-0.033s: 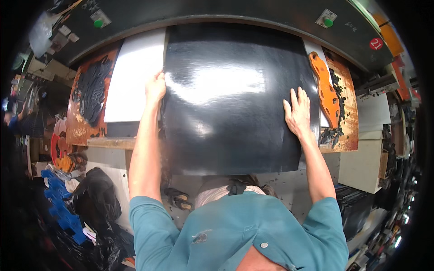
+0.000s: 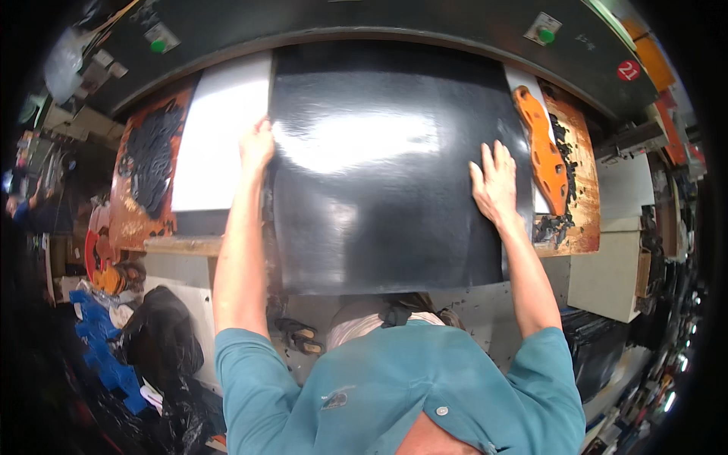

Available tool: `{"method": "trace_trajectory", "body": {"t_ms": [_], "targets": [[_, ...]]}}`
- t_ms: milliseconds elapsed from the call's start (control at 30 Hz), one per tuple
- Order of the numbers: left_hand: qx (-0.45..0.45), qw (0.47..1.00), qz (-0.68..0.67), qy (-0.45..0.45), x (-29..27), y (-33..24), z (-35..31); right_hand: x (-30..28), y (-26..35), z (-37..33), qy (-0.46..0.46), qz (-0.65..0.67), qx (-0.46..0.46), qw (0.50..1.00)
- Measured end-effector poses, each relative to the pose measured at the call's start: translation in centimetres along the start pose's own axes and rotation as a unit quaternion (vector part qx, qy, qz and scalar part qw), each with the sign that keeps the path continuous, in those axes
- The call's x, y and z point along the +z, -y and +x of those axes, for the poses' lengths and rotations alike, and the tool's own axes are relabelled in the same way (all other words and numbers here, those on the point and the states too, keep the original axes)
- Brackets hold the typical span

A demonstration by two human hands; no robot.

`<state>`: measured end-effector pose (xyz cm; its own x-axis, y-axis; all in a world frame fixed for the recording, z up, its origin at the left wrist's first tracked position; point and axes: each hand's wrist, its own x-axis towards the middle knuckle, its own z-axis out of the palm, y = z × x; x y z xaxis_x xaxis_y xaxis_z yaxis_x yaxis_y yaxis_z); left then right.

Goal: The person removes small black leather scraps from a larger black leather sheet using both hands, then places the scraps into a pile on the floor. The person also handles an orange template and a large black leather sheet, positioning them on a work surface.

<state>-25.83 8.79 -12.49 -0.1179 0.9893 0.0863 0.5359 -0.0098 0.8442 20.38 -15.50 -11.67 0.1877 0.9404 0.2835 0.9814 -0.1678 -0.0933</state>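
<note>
A large, glossy black sheet (image 2: 364, 220) lies in front of me, its near edge jutting toward my body. At its left edge, my left hand (image 2: 256, 142) is closed with the fingers pinched on the sheet's rim. My right hand (image 2: 496, 186) rests flat on the sheet near its right edge, fingers stretched and a little apart. Just right of that hand lies a long, wavy orange piece (image 2: 542, 152) with holes in it. A white board (image 2: 220, 144) shows beside my left hand, partly under the black sheet.
Ahead runs a dark machine beam (image 2: 341, 17) with green buttons (image 2: 545, 35). Black strips (image 2: 155, 152) are heaped at left, and black scraps (image 2: 570, 174) lie at right. Below left are a black plastic bag (image 2: 163, 334) and blue pieces (image 2: 106, 353); a pale box (image 2: 603, 284) stands at right.
The whole view has shifted very slightly. Both hands keep their places on the black sheet.
</note>
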Motion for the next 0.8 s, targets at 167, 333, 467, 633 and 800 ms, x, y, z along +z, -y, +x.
{"method": "trace_trajectory", "body": {"t_ms": [167,333,467,633,800], "targets": [[0.189,0.937,0.289,-0.058,5.0,-7.6,0.7,3.2,-0.3,6.7,-0.072,-0.019,0.012,0.997],[0.317,0.914,0.197,0.157,14.2,-14.5,-10.9,4.5,-0.2,12.7,-0.04,0.055,0.073,0.995],[0.35,0.878,0.291,0.145,16.7,-16.3,-13.2,2.4,-2.0,13.9,-0.013,0.181,0.032,0.983],[0.357,0.872,0.292,0.167,15.6,-15.4,-9.7,-5.6,-12.1,6.4,0.001,0.078,-0.041,0.996],[0.374,0.861,0.298,0.172,16.6,-15.8,-8.4,-8.3,-18.7,0.8,0.182,0.1,0.147,0.967]]}}
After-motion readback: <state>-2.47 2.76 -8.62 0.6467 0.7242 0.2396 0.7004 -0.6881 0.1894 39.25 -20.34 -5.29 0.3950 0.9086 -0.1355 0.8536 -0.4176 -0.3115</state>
